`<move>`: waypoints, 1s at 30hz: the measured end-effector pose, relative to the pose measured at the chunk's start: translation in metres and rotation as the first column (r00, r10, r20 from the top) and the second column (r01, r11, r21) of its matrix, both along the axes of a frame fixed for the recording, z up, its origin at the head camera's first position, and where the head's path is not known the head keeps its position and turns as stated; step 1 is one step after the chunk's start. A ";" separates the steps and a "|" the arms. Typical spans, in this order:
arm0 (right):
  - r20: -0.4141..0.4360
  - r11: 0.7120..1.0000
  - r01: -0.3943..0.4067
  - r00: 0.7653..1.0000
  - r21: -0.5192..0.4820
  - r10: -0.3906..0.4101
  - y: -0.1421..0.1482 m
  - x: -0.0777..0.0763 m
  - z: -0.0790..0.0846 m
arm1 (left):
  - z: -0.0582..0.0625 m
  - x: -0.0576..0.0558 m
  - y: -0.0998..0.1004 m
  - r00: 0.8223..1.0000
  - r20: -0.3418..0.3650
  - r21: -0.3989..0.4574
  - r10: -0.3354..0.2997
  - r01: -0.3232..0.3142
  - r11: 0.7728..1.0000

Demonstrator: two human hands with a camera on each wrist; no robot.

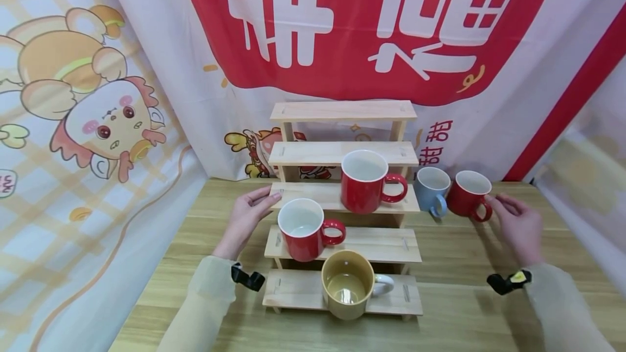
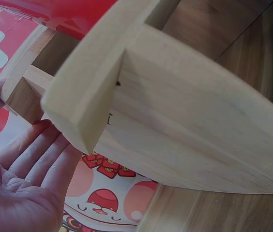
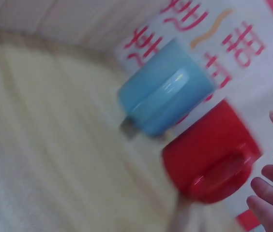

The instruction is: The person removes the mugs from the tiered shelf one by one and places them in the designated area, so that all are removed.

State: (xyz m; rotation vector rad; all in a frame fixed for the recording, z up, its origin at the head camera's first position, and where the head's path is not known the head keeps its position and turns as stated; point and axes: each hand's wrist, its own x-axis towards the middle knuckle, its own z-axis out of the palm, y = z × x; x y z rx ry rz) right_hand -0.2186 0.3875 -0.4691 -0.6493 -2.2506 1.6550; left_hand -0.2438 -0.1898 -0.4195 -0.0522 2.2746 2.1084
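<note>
My left hand (image 1: 246, 216) grips the left end of the middle board of a stepped wooden shelf (image 1: 342, 109). In the left wrist view, the thumb lies over the board's end and the fingers reach beneath it. My right hand (image 1: 520, 227) is beside a red mug (image 1: 462, 200) on the table. Its fingers (image 3: 269, 195) are spread loosely near the handle, with a gap between them and the mug in the right wrist view. A light blue mug (image 1: 424, 199) stands just left of that red mug, close to the shelf's right side.
Another red mug (image 1: 362, 192) is on the middle board, and a third red mug (image 1: 300, 239) sits one step lower. The bottom step holds a yellow mug (image 1: 342, 302) with a white handle. Behind stands a printed cloth (image 1: 352, 77); the table (image 1: 459, 265) is wood-grained.
</note>
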 end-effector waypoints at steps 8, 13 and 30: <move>-0.111 0.993 -0.063 0.991 0.104 0.074 -0.015 0.011 0.050 | 0.000 0.001 0.000 1.000 0.004 0.009 -0.005 0.005 1.000; -0.066 0.971 -0.124 0.988 0.205 0.141 -0.034 0.019 0.079 | 0.000 0.000 0.001 1.000 -0.004 0.000 -0.005 0.005 1.000; -0.101 0.903 -0.325 0.926 0.281 0.365 -0.115 0.040 0.140 | 0.001 0.001 0.001 1.000 -0.015 -0.007 -0.009 0.009 1.000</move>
